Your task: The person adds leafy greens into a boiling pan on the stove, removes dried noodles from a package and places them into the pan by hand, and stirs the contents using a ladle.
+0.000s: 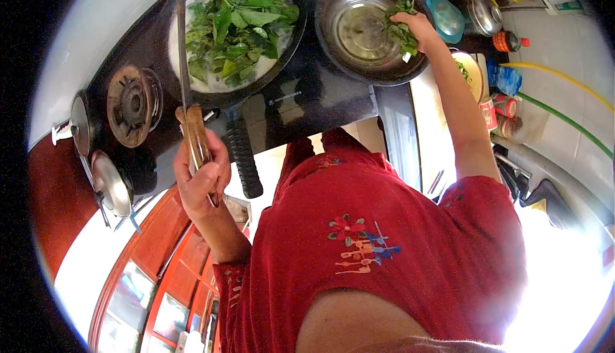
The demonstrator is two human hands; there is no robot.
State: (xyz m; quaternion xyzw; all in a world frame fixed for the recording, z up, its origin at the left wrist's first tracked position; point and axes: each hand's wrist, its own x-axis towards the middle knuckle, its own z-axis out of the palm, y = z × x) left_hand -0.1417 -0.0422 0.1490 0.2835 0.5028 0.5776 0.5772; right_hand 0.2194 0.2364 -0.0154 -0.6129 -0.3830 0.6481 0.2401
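Red shirt [371,205] super close up, left hand [204,173] gripping a wood-handled utensil [184,52], right hand [419,29] clutching leafy greens [401,36] over a pan [333,50].

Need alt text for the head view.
A person's right hand holds a bunch of leafy greens over a dark pan, while the left hand grips a wooden-handled utensil across the left side of a second pan, heaped with green leaves.

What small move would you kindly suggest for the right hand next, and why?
Perhaps carry the bunch of green leaves across to the ribbed-handled black pan: the right hand holds it at the right side of the round dark metal pan, and similar leaves lie in the black one.
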